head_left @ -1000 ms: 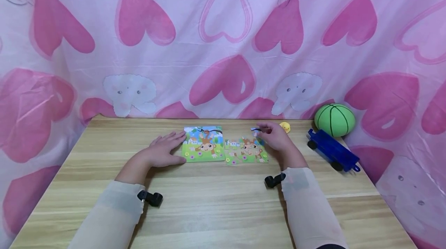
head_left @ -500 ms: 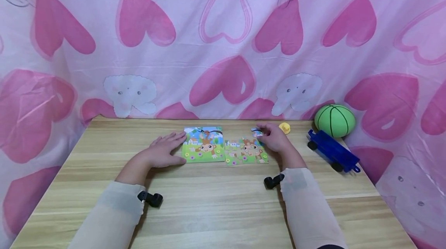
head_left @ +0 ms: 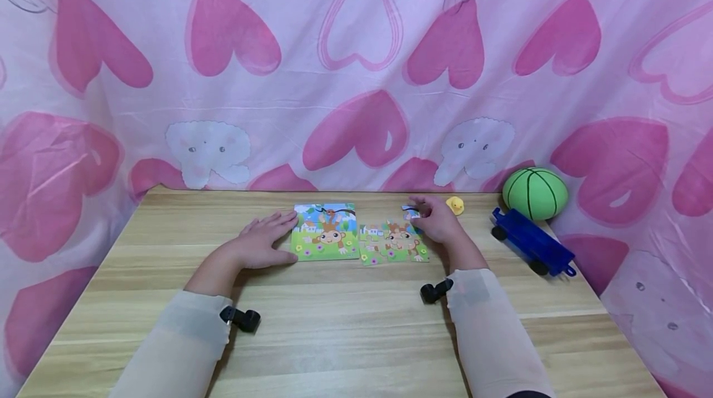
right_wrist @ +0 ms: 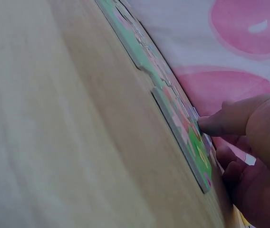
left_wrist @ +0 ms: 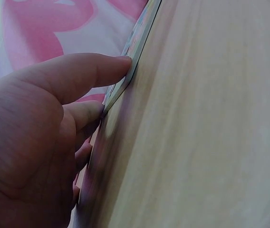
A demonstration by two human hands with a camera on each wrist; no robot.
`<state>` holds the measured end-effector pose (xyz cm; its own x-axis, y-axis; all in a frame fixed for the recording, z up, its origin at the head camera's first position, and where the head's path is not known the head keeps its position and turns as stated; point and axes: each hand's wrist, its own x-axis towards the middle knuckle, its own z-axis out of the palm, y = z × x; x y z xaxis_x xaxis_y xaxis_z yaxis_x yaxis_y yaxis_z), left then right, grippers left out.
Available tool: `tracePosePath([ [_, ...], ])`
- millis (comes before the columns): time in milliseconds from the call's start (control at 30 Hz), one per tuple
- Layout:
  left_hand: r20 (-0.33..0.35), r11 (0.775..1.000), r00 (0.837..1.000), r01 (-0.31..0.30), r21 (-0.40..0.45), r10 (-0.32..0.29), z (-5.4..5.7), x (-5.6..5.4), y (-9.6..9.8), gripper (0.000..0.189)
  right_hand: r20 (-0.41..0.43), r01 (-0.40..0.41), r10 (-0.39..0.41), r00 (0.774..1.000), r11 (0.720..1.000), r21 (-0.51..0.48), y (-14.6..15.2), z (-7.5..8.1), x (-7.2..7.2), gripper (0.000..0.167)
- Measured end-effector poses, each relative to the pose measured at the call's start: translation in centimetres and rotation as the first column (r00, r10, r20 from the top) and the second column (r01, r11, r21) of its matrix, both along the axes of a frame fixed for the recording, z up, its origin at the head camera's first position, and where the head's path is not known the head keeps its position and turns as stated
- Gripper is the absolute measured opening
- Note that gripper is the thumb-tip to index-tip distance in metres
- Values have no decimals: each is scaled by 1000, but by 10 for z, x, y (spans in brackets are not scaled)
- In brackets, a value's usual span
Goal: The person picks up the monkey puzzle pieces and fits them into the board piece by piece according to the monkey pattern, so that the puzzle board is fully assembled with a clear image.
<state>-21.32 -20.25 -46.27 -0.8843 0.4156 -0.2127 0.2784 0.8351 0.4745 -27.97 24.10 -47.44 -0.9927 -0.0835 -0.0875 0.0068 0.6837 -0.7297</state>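
Note:
A square monkey picture puzzle lies flat on the table in the head view. My left hand rests at its left edge, fingers spread, and the thumb touches its near corner in the left wrist view. To its right lie several joined puzzle pieces with a similar monkey picture. At their upper right, my right hand holds a blue puzzle piece with a dark branch on it, between thumb and fingers. The fingers partly cover this piece. In the right wrist view, the thumb is beside the joined pieces' surface.
Just beyond my right hand sits a small yellow duck toy. A green ball and a blue toy wagon stand at the table's right edge. A pink heart-patterned cloth hangs behind the wooden table.
My right forearm has shifted very slightly to the left, with the hand still at the blue puzzle piece. The left hand and both puzzles stay where they were.

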Motion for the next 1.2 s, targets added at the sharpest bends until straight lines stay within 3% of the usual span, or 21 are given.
tracePosePath([
  [333,-8,1000,1000,9,-7,-9,-2,0,-1,97,5,21,-22,1000,999,40,0,-1,-1,54],
  [767,-6,1000,1000,7,-2,-7,-3,-1,-1,97,-62,54,-52,997,998,29,-6,4,-1,54],
  [1033,2,1000,1000,2,2,-2,-2,0,-1,97,-28,96,-97,995,994,-50,-8,8,0,47],
  [1200,3,1000,1000,0,3,0,-2,0,0,97,-21,89,-97,995,967,-239,-21,19,6,39],
])
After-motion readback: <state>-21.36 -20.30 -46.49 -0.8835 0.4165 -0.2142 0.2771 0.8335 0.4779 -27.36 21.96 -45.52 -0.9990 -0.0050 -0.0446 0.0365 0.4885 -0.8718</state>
